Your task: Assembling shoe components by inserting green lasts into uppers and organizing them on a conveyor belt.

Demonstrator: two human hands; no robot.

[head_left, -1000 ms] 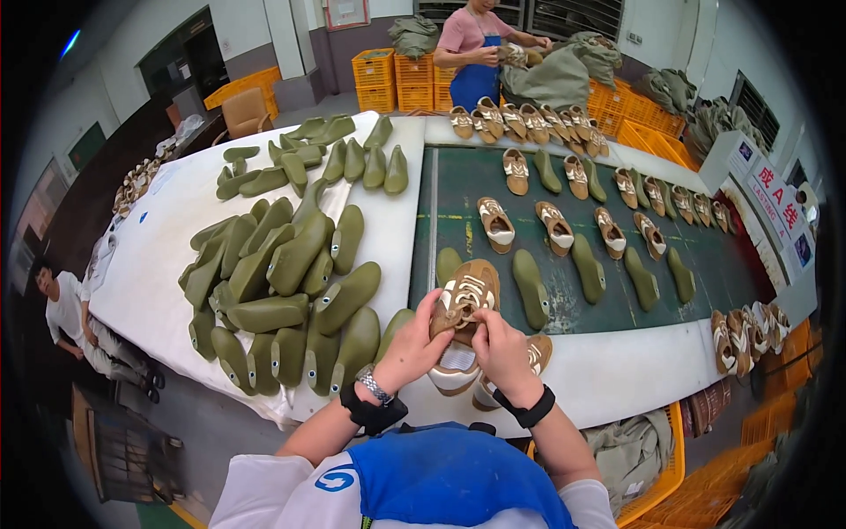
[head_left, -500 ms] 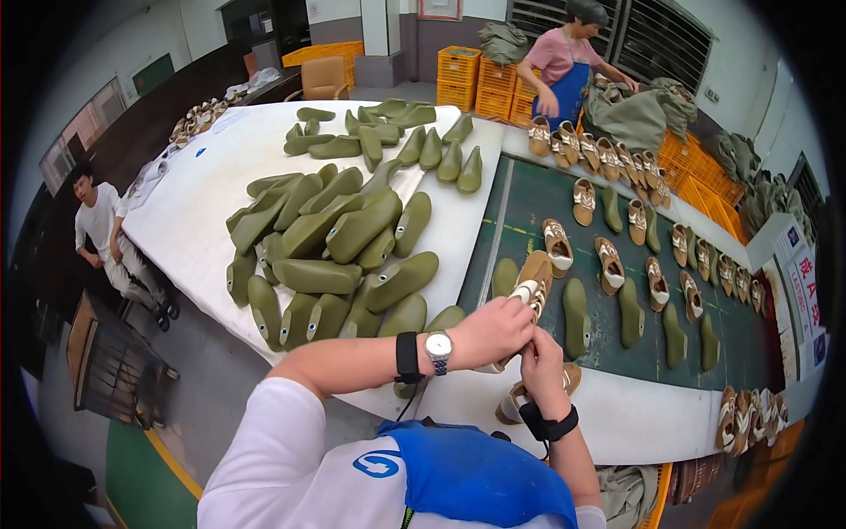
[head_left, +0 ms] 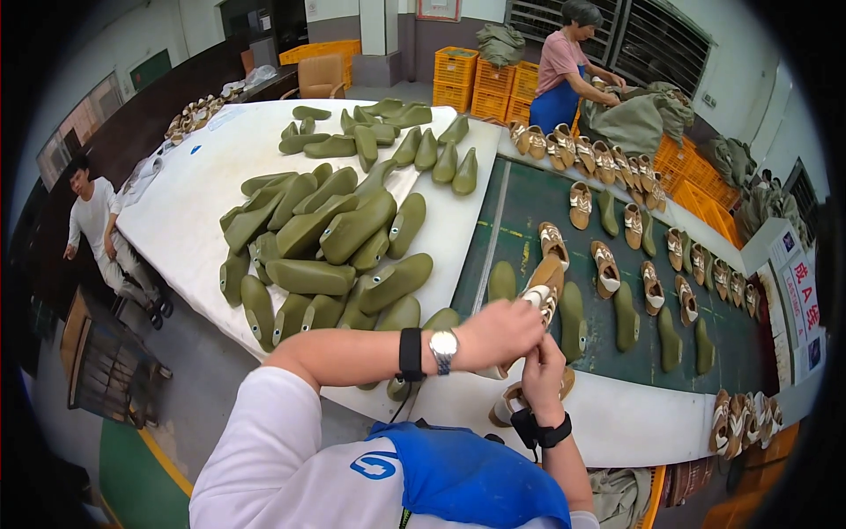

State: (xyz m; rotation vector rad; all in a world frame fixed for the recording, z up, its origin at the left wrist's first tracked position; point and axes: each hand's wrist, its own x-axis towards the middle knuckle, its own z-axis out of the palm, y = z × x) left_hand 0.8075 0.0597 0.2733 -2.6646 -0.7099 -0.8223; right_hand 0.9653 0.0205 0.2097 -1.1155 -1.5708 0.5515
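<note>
A brown and white lace-up shoe (head_left: pixel 547 279) is tilted up in front of me, over the near edge of the green belt. My left hand (head_left: pixel 500 333) is closed at the shoe's lace area, its fingers partly hidden behind the wrist and knuckles. My right hand (head_left: pixel 541 377) is closed against the shoe's lower part, fingers pinched; whether they grip a lace or the shoe's edge I cannot tell. Below the hands, another brown and white shoe (head_left: pixel 506 407) sits on the white near ledge, partly covered by my right hand and wrist.
Green shoe lasts (head_left: pixel 304 277) are heaped on the white table (head_left: pixel 189 220) at left. The green belt (head_left: pixel 520 207) carries shoes and lasts in rows. More shoes (head_left: pixel 742 423) stand at near right. A co-worker (head_left: pixel 564 70) handles grey-green cloth at the back; another person (head_left: pixel 92 216) stands at left.
My left hand has shifted slightly up and right across the shoe, while my right hand stays close below. The co-worker at the back has brought both hands to the cloth.
</note>
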